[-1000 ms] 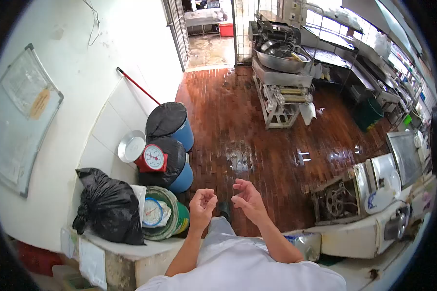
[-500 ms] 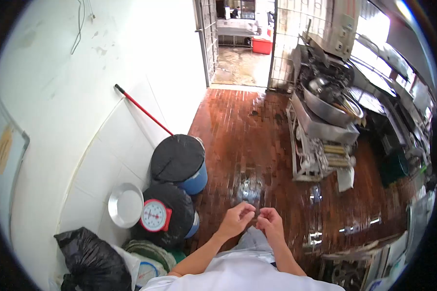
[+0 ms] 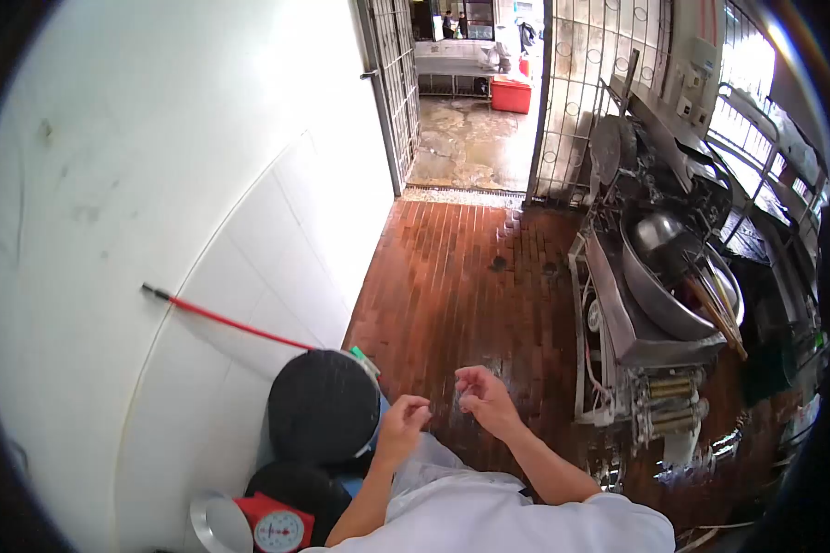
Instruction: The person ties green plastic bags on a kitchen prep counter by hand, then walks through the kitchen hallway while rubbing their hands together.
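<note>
My left hand (image 3: 404,428) is held in front of my body at waist height, with its fingers curled together in a pinch. Just to its right and slightly higher, my right hand (image 3: 487,400) is also closed, thumb against bent fingers. A small gap lies between the two hands. Whatever they pinch, if anything, is too thin or small to make out. Below them, a translucent whitish sheet like an apron (image 3: 432,470) hangs over my white shirt (image 3: 516,516). Nearest to my left hand stands a bin with a black cover (image 3: 325,405).
A red-handled pole (image 3: 240,325) leans by the left wall. A red dial scale (image 3: 277,530) and metal pan (image 3: 219,523) sit lower left. On the right, a metal stand (image 3: 655,346) bears a big bowl (image 3: 678,318) with utensils. Ahead is a barred doorway (image 3: 401,83); the brick-patterned floor (image 3: 452,276) looks wet.
I have moved forward: the doorway and metal stand look closer, and the scale has dropped to the bottom edge. My hands, almost touching before, are further apart.
</note>
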Demonstrator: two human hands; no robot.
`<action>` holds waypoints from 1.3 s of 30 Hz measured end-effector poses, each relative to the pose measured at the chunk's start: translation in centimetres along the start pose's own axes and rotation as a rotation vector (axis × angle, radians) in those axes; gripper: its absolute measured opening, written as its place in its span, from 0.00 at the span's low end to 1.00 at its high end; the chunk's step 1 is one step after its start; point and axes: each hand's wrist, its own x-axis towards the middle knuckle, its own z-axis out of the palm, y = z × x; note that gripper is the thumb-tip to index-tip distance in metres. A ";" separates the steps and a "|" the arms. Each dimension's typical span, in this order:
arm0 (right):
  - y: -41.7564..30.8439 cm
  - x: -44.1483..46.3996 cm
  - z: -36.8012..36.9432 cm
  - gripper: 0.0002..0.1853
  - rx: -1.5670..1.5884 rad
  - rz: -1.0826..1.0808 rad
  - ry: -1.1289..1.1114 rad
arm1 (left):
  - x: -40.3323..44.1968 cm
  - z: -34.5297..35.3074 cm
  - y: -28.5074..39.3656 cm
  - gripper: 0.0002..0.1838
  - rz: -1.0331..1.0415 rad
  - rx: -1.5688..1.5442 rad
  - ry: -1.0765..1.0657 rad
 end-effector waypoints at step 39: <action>-17.1 99.2 -36.6 0.06 -0.073 0.001 0.086 | 110.0 15.7 9.4 0.04 0.109 0.027 -0.373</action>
